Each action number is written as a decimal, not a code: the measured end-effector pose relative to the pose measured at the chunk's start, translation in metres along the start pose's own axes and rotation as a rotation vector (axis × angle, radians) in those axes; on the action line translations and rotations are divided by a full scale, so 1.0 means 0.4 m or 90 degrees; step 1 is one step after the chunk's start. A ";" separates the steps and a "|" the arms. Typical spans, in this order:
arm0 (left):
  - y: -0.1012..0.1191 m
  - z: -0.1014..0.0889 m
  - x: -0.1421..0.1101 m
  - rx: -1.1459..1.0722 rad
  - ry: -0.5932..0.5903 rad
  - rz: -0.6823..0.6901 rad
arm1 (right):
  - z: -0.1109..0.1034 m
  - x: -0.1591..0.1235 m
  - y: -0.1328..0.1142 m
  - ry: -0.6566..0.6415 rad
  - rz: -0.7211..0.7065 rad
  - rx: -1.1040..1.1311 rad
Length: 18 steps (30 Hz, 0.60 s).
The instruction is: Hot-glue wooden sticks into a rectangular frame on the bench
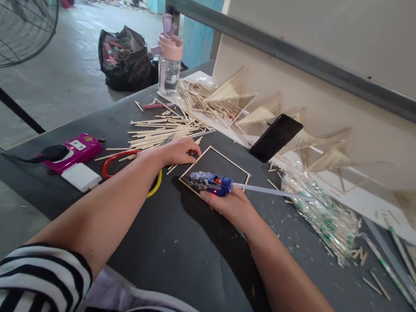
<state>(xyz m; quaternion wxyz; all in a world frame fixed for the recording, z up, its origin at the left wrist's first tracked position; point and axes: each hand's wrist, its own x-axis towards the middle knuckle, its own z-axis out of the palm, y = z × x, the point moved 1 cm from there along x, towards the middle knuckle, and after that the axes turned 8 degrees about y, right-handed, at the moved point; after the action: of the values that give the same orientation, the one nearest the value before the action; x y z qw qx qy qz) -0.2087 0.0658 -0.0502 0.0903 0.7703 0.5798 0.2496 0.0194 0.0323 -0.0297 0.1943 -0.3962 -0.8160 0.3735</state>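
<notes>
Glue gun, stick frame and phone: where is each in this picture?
glue gun (215, 183), head view, on its blue body.
stick frame (231, 160), head view, on its far edge.
phone (275, 137), head view, on its dark screen.

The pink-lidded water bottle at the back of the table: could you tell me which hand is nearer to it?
Left. The left hand rests just below the water bottle, by the loose sticks; the right hand lies farther away, holding the glue gun.

One glue gun (211, 182), one phone (275, 137), one bottle (169, 64), two hands.
</notes>
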 end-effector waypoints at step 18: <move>0.003 -0.002 0.004 -0.015 -0.002 -0.001 | 0.035 0.005 0.021 0.019 -0.010 -0.038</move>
<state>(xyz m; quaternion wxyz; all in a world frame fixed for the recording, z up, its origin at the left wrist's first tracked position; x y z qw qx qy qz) -0.2076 0.0666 -0.0486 0.1005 0.7693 0.5772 0.2548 0.0140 0.0309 -0.0450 0.1975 -0.4006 -0.8269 0.3417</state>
